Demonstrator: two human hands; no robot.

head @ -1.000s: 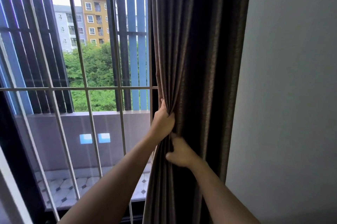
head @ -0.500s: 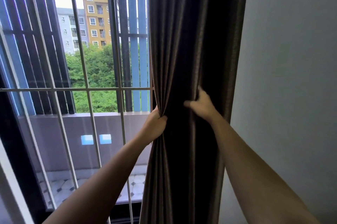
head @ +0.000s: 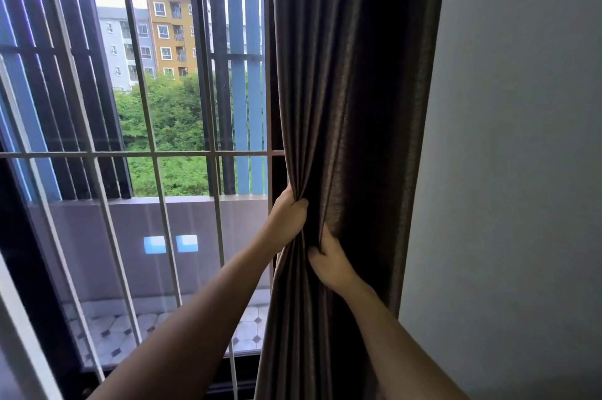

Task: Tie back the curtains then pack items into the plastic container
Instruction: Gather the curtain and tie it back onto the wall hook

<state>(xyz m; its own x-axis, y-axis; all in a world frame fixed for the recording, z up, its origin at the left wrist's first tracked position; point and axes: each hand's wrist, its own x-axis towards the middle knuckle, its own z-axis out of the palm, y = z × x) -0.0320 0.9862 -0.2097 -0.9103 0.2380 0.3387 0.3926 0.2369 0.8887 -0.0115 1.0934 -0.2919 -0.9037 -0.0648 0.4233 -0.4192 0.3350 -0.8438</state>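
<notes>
A dark brown curtain (head: 351,80) hangs in gathered folds between the window and the wall. My left hand (head: 290,218) grips the curtain's left edge, bunching the cloth at about sill height. Just below and to the right of it, my right hand (head: 329,264) pinches a fold in the middle of the curtain. The two hands are close together, almost touching. No tie-back and no plastic container are in view.
A barred window (head: 153,155) fills the left, with a balcony wall, trees and apartment blocks beyond it. A plain grey wall (head: 514,171) stands directly right of the curtain.
My right hand has dropped from the curtain's right side to a fold just under my left hand. My left hand keeps its grip on the left edge.
</notes>
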